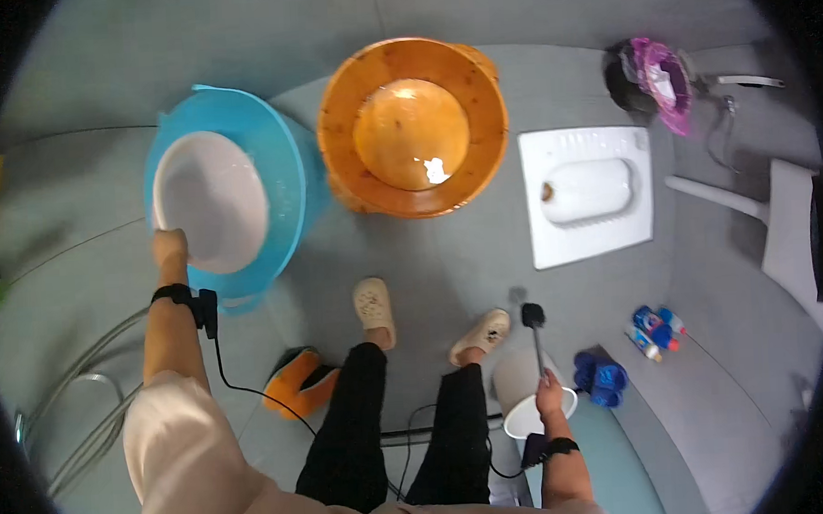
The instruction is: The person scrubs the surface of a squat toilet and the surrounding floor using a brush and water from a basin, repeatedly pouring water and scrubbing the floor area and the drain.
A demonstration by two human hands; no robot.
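Observation:
My left hand grips the near rim of a white plastic basin, which is tilted inside a large blue plastic tub. In my right hand is the handle of a toilet brush, its black head pointing away from me above the floor. Below that hand stands a white bucket. A round wooden tub with water in its bottom sits to the right of the blue one. Further right, a white squat toilet is set in the floor, with a brown spot near its left end.
Blue slippers and several cleaning bottles lie on the right. A bin with a pink bag stands at the far right corner. Orange and black slippers are by my left foot; a coiled hose hangs at the left.

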